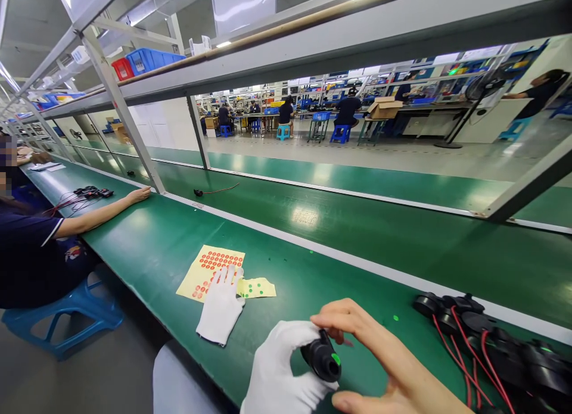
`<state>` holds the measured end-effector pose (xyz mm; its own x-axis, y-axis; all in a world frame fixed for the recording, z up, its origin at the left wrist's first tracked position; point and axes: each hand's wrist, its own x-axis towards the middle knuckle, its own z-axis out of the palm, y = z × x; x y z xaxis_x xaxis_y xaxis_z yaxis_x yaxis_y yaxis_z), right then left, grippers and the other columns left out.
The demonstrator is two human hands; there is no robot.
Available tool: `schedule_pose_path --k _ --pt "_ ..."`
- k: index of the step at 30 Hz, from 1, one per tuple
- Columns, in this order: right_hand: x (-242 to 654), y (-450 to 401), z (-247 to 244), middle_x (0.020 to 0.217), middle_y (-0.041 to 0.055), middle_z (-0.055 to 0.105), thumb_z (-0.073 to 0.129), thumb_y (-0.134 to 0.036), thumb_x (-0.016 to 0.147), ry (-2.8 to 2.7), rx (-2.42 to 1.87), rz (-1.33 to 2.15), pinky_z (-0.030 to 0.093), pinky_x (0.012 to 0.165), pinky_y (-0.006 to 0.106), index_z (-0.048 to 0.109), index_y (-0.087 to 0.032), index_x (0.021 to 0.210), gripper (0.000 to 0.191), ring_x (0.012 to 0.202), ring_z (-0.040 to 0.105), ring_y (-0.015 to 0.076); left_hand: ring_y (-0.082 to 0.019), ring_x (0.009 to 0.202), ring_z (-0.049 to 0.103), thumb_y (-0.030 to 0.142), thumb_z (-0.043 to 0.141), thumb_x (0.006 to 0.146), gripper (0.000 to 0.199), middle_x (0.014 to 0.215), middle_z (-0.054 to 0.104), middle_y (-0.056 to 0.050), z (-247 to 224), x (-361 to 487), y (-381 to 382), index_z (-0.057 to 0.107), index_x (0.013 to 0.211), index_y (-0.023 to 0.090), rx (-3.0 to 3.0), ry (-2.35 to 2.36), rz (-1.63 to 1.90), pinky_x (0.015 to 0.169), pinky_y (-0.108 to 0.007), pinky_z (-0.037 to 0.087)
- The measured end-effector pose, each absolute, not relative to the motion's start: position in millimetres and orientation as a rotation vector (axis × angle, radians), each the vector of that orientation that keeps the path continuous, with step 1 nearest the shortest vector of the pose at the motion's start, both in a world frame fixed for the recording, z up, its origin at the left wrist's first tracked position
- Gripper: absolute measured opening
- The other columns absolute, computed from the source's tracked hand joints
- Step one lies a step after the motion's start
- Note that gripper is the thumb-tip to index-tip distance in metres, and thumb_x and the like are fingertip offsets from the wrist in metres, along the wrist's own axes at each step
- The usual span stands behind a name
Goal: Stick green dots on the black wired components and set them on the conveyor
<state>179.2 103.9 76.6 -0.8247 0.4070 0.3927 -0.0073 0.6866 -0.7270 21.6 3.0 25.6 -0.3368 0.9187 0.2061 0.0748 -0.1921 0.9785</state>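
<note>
My left hand point(281, 366), in a white glove, grips a black cylindrical part point(322, 355) between fingers and thumb, low in the middle of the view. A green round sticker point(335, 359) shows on the part's end. My bare right hand point(379, 354) is beside it, thumb and index finger spread apart. Its index fingertip is at the part's upper side, seemingly touching. A spare white glove point(220, 310) lies flat on the green table, partly covering a yellow sheet of red round stickers point(192, 277). Against the glove lies a smaller yellow strip with green dots point(263, 288).
A pile of black parts with red wires point(482, 336) lies at the right. A co-worker's arm point(102, 216) rests on the table at left, near more wired parts point(92, 192). A single wired part point(199, 192) sits beyond the white strip point(286, 241). Metal posts point(125, 116) support a shelf.
</note>
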Motion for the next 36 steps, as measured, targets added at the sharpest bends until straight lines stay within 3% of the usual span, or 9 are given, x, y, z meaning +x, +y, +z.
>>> schedule_pose_path --k 7,10,17,20,23,26,29,32,36 --pt "176.9 116.8 69.2 0.103 0.0044 0.063 0.072 -0.034 0.087 -2.154 -0.457 1.413 0.055 0.081 0.025 0.065 -0.025 0.108 0.024 0.092 0.064 0.0178 -0.025 0.1 0.068 0.034 0.089 0.068 0.046 0.108 0.075 -0.005 22.1 36.9 -0.2 0.076 0.112 0.026 1.173 1.634 1.765 0.095 -0.034 0.047" --pt "177.0 126.0 56.8 0.1 0.007 0.06 0.07 -0.06 0.086 -1.977 -0.528 1.723 0.054 0.078 0.03 0.064 -0.021 0.106 0.044 0.09 0.061 0.0204 -0.029 0.096 0.067 0.044 0.093 0.059 0.059 0.106 0.075 -0.01 22.3 38.7 -3.7 0.077 0.113 0.024 1.074 1.774 1.776 0.095 -0.039 0.045" --pt "167.0 119.8 50.8 0.082 0.001 0.054 0.066 -0.083 0.073 -1.876 -0.603 1.935 0.043 0.06 0.025 0.056 -0.019 0.091 0.067 0.068 0.05 0.0138 -0.019 0.073 0.064 0.023 0.082 0.065 0.019 0.079 0.073 -0.002 46.4 31.6 -2.1 0.077 0.084 0.023 1.015 1.742 1.449 0.076 -0.03 0.048" --pt "165.0 118.1 51.3 0.08 0.001 0.054 0.051 -0.084 0.084 -1.844 -0.576 1.92 0.043 0.061 0.025 0.057 -0.018 0.09 0.066 0.063 0.05 0.0122 -0.014 0.052 0.06 0.054 0.076 0.071 0.041 0.071 0.072 -0.006 39.7 28.0 6.9 0.069 0.083 0.015 0.716 1.317 1.343 0.052 -0.025 0.045" --pt "164.9 120.1 51.3 0.08 0.0011 0.053 0.046 -0.08 0.09 -1.853 -0.583 1.844 0.045 0.066 0.027 0.06 -0.019 0.101 0.063 0.068 0.052 0.0138 -0.009 0.033 0.048 0.091 0.067 0.05 0.085 0.056 0.064 -0.006 27.1 26.6 17.9 0.064 0.076 0.01 0.391 0.852 1.278 0.034 -0.02 0.028" --pt "163.7 118.3 51.3 0.088 0.0025 0.056 0.056 -0.078 0.086 -1.918 -0.625 1.761 0.049 0.072 0.029 0.059 -0.022 0.113 0.062 0.079 0.054 0.0172 -0.003 0.028 0.037 0.083 0.081 0.039 0.079 0.048 0.056 0.002 19.1 32.2 26.1 0.063 0.068 0.012 0.139 0.615 1.234 0.032 -0.019 0.025" --pt "161.2 108.8 48.7 0.097 0.0047 0.059 0.058 -0.071 0.09 -2.064 -0.655 1.69 0.051 0.081 0.031 0.061 -0.022 0.107 0.052 0.092 0.057 0.0207 -0.007 0.036 0.045 0.08 0.081 0.051 0.07 0.05 0.055 0.004 8.1 43.9 32.1 0.066 0.075 0.016 0.148 0.561 1.342 0.041 -0.02 0.039" --pt "161.6 107.0 48.8 0.097 0.0064 0.064 0.05 -0.064 0.097 -2.167 -0.702 1.556 0.054 0.084 0.033 0.062 -0.019 0.097 0.046 0.094 0.062 0.0222 -0.02 0.077 0.071 0.087 0.044 0.081 0.078 0.082 0.071 -0.01 -10.2 47.4 35.0 0.072 0.093 0.015 0.515 0.954 1.58 0.073 -0.032 0.057" --pt "168.4 163.7 84.2 0.086 0.0057 0.067 0.048 -0.05 0.102 -2.407 -0.826 0.53 0.055 0.066 0.028 0.063 -0.018 0.096 0.036 0.076 0.064 0.0195 -0.03 0.128 0.058 0.07 0.037 0.095 0.07 0.133 0.063 -0.017 -32.8 28.8 31.8 0.064 0.127 0.014 0.836 1.351 1.535 0.114 -0.046 0.041"
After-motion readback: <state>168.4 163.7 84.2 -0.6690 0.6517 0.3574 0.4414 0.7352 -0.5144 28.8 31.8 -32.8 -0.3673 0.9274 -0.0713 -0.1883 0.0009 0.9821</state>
